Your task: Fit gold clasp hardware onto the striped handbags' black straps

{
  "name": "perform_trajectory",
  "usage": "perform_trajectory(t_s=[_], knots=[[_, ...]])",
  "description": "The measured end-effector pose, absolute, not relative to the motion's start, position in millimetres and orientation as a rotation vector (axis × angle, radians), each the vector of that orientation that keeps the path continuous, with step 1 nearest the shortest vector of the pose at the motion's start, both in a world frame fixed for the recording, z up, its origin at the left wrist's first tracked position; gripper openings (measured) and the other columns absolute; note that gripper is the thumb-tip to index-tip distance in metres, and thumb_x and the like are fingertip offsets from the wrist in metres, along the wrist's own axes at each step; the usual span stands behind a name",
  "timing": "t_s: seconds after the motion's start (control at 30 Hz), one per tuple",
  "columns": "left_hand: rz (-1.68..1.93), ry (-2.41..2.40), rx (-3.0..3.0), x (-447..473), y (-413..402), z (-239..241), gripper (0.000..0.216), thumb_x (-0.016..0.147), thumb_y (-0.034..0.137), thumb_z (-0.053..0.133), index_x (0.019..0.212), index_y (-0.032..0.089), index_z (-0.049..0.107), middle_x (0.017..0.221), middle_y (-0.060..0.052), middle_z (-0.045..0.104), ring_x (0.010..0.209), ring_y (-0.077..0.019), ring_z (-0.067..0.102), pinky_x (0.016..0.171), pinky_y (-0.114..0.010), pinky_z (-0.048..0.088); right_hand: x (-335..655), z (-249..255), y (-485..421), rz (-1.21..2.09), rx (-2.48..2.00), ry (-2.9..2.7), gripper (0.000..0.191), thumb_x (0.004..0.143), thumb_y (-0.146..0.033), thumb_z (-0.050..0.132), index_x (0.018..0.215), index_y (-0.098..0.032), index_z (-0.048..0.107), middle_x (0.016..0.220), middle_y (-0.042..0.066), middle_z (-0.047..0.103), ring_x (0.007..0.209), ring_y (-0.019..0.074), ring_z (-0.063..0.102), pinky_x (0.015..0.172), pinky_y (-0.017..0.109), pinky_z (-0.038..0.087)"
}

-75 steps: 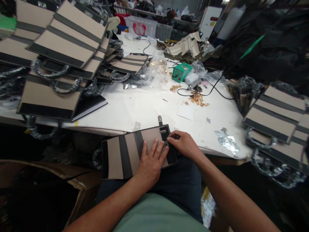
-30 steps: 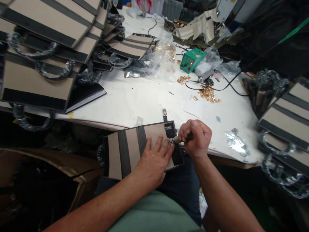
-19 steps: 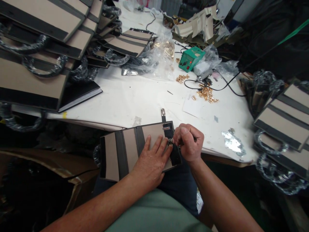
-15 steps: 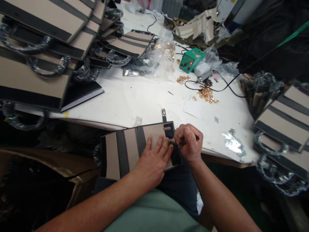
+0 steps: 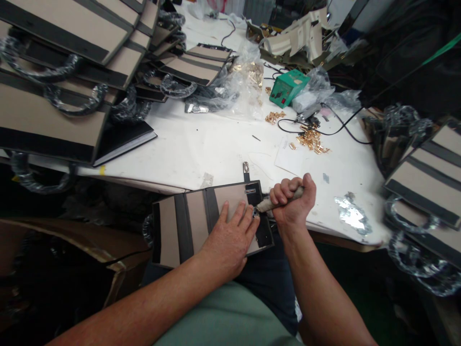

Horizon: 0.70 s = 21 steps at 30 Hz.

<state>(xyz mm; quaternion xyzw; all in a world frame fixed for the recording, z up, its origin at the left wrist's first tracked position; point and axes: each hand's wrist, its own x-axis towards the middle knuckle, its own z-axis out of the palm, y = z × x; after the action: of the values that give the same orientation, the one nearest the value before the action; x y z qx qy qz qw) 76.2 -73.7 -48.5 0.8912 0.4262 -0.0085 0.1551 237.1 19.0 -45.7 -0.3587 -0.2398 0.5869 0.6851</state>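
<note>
On my lap, against the table edge, lies a beige and black bag panel (image 5: 194, 216) with dark bands across it. My left hand (image 5: 230, 235) rests flat on the panel, fingers spread, the fingertips beside a small metal fitting (image 5: 255, 212) on the black end band. My right hand (image 5: 293, 199) is closed round a slim tool (image 5: 268, 204) with a greyish handle, its thumb raised. The tool's tip points at the fitting; whether it touches is too small to tell. A black strap with a metal end (image 5: 246, 169) sticks out past the panel's far edge.
Stacked bag panels with plastic-wrapped handles stand at left (image 5: 46, 110) and right (image 5: 425, 178). On the white table (image 5: 201, 149) are gold-coloured metal pieces (image 5: 311, 139), a green box (image 5: 289, 88) with a black cable, and clear plastic bags (image 5: 245, 86). An open carton (image 5: 118, 269) is at lower left.
My right hand has turned over, thumb now up, and more of the tool's handle shows. My left hand stays on the panel. The red light on the green box no longer shows lit.
</note>
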Motion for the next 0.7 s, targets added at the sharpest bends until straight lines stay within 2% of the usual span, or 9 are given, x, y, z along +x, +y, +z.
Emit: perform_trajectory(t_s=[0.1, 0.2, 0.37, 0.57, 0.7], knots=[[-0.023, 1.228, 2.543, 76, -73, -46, 0.091, 0.077, 0.044, 0.07, 0.153, 0.012, 0.034, 0.163, -0.022, 0.026, 0.151, -0.0418, 0.017, 0.119, -0.068, 0.012, 227, -45, 11, 1.282, -0.811, -0.726, 0.043, 0.09, -0.049, 0.057, 0.06, -0.022, 0.043, 0.047, -0.009, 0.031, 0.034, 0.0078, 0.027, 0.035, 0.024, 0.023], [-0.013, 1.243, 2.537, 76, -75, -46, 0.089, 0.078, 0.043, 0.07, 0.154, 0.012, 0.034, 0.163, -0.022, 0.028, 0.152, -0.0406, 0.018, 0.121, -0.066, 0.011, 216, -42, -2, 1.165, -0.893, -1.081, 0.042, 0.094, -0.045, 0.056, 0.06, -0.022, 0.047, 0.049, -0.007, 0.037, 0.039, 0.0092, 0.034, 0.041, 0.026, 0.027], [0.112, 1.276, 2.53, 70, -84, -54, 0.088, 0.079, 0.04, 0.068, 0.155, 0.014, 0.032, 0.163, -0.019, 0.027, 0.153, -0.0362, 0.014, 0.124, -0.058, 0.004, 207, -34, -13, 0.912, -0.973, -1.661, 0.043, 0.092, -0.041, 0.062, 0.057, -0.02, 0.049, 0.055, -0.003, 0.046, 0.052, 0.0106, 0.041, 0.054, 0.028, 0.033], [0.229, 1.314, 2.482, 68, -90, -57, 0.085, 0.075, 0.035, 0.071, 0.151, 0.016, 0.037, 0.159, -0.019, 0.035, 0.153, -0.033, 0.018, 0.125, -0.054, 0.002, 214, -29, -4, 1.101, -0.953, -1.369, 0.05, 0.097, -0.05, 0.053, 0.056, -0.021, 0.048, 0.048, -0.004, 0.045, 0.042, 0.0106, 0.039, 0.045, 0.027, 0.031], [0.263, 1.306, 2.462, 68, -90, -59, 0.085, 0.074, 0.033, 0.072, 0.151, 0.017, 0.037, 0.158, -0.018, 0.035, 0.152, -0.0336, 0.019, 0.125, -0.055, 0.002, 209, -24, -9, 1.079, -0.899, -1.547, 0.049, 0.097, -0.046, 0.055, 0.057, -0.02, 0.049, 0.051, -0.003, 0.046, 0.047, 0.0113, 0.041, 0.05, 0.028, 0.033]])
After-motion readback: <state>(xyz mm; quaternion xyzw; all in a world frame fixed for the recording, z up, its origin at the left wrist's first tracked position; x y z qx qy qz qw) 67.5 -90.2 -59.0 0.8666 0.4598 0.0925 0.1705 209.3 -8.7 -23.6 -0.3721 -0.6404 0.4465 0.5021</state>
